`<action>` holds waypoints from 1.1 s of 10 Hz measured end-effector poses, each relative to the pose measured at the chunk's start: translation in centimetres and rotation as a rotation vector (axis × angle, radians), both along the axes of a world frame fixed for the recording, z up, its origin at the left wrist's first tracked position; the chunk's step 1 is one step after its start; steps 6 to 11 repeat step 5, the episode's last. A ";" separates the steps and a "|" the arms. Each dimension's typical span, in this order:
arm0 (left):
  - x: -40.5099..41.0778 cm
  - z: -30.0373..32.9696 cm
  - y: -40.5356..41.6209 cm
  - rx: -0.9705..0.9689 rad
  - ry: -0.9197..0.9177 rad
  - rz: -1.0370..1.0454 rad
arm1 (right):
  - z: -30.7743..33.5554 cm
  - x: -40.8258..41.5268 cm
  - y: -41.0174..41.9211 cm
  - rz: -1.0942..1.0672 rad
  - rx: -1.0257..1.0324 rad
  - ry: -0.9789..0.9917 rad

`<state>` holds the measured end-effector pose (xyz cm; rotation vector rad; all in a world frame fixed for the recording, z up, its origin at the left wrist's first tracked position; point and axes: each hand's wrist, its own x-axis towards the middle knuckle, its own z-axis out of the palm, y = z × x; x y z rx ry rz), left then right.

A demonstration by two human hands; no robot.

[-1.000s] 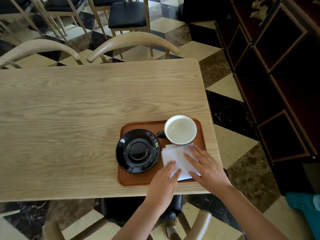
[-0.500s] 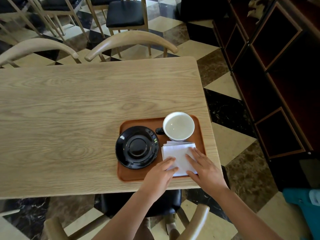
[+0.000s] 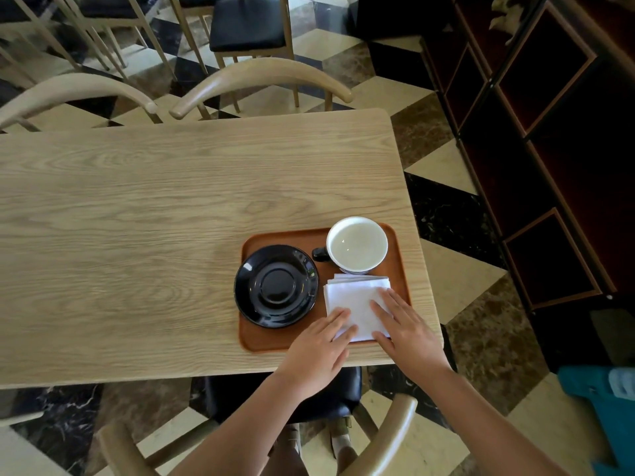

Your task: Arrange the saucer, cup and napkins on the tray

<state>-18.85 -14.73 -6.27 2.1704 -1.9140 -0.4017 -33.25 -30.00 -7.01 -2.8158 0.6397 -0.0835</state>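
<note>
An orange-brown tray (image 3: 285, 238) lies at the near right corner of the wooden table (image 3: 171, 218). On its left half sits a black saucer (image 3: 275, 286). At the tray's far right stands a white cup (image 3: 356, 243) with a dark handle pointing left. A stack of white napkins (image 3: 355, 300) lies in the near right part of the tray, just in front of the cup. My left hand (image 3: 318, 352) rests flat with its fingertips on the stack's near left corner. My right hand (image 3: 407, 329) lies flat on the stack's right side, fingers spread.
Two curved wooden chair backs (image 3: 261, 77) stand along the table's far edge, more chairs behind them. A chair (image 3: 388, 438) with a dark seat is under the near edge. Dark wooden shelving (image 3: 536, 139) lines the right. The floor is checkered tile.
Both hands stay flat on the napkins with only small shifts. The napkin stack now sits squarer, its edges in line with the tray. The camera has shifted slightly.
</note>
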 end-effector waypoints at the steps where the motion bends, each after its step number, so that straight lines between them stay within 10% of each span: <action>1: 0.1 1.6 -0.6 0.150 -0.011 -0.029 | 1.4 0.8 0.2 -0.022 -0.055 0.071; 5: 7.8 17.0 -4.6 0.357 -0.030 0.222 | 18.7 8.7 -2.0 -0.036 0.227 0.361; 11: 7.8 17.0 -4.6 0.357 -0.030 0.222 | 18.7 8.7 -2.0 -0.036 0.227 0.361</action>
